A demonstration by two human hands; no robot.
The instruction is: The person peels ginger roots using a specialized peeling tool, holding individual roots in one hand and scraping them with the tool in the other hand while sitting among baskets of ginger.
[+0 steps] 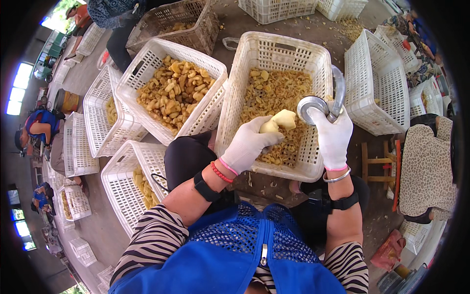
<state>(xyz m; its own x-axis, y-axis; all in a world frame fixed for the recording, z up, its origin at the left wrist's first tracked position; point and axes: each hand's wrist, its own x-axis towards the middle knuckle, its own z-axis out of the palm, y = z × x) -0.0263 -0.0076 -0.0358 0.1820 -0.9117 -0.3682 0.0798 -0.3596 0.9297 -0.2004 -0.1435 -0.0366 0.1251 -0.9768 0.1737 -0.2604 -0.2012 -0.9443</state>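
A pale, peeled piece of ginger root [285, 119] is in my gloved left hand [248, 144], above a white plastic crate [284, 174]. The crate holds ginger peelings [273, 90] and a few small pieces. My gloved right hand [335, 137] grips a metal hand tool [313, 107] with a round head and a curved grey part that rises past the crate's right rim. The tool's head is close to the ginger; whether its underside touches anything is hidden.
Left of the peelings crate, another white crate [134, 79] holds unpeeled ginger [172, 93]. Nearer my left side, a crate [115, 191] contains pale ginger [145, 187]. More crates [382, 84] and a wooden stool [378, 161] stand at right. Several people are around.
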